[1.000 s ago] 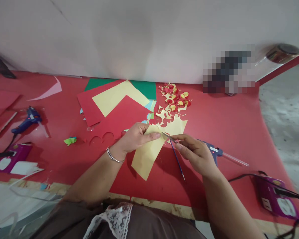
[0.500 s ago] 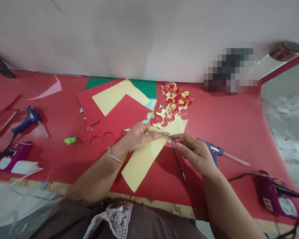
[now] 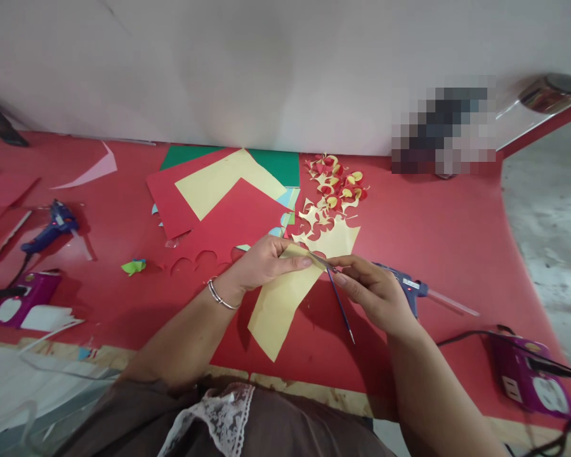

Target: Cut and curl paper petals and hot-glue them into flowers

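Note:
My left hand (image 3: 271,261) pinches the top end of a pale yellow paper strip (image 3: 280,311), thumb on its face. The strip hangs down toward the table's front edge. My right hand (image 3: 374,292) is closed on small scissors (image 3: 321,260), whose blades meet the strip's upper right edge; the handles are mostly hidden by the fingers. A thin blue pen-like stick (image 3: 342,309) lies just left of my right hand. Behind the hands are a cut yellow sheet (image 3: 340,237) and a pile of red and yellow cut pieces (image 3: 333,184).
Red sheets (image 3: 233,216), a yellow sheet (image 3: 202,190) and a green sheet (image 3: 278,166) overlap at the back. Blue glue guns lie at left (image 3: 57,223) and right (image 3: 412,289). Purple power boxes (image 3: 33,298) (image 3: 533,374) with cords stand at both sides.
The lower end of the yellow strip has swung to the right and slightly up. Both hands keep nearly the same place and hold.

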{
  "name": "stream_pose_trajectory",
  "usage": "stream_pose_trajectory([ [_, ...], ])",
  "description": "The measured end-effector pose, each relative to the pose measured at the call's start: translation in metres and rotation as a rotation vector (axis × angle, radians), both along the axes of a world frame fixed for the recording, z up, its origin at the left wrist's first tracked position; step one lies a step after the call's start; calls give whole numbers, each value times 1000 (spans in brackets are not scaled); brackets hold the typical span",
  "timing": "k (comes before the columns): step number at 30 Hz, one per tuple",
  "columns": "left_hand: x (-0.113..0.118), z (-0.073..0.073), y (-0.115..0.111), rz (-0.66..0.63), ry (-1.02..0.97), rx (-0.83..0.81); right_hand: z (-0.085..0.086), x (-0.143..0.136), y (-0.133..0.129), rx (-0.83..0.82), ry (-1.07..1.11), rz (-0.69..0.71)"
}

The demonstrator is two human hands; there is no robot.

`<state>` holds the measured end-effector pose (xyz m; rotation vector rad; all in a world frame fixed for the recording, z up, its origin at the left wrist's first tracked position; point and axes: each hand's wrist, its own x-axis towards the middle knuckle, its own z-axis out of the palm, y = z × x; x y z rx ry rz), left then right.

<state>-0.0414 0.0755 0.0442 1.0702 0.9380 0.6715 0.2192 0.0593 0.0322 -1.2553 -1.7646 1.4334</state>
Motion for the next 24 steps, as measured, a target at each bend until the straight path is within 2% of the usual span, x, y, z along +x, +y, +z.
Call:
stream_pose_trajectory([
  [8,-5,-2,1,-26,-6,-37,6,-2,0,-2,-7,25],
  [17,-3,-2,1,-22,-82,-138,4,-1,0,-1,-4,29],
  [24,1,-2,0,123,-189,-187,4,-2,0,-15,26,-6],
])
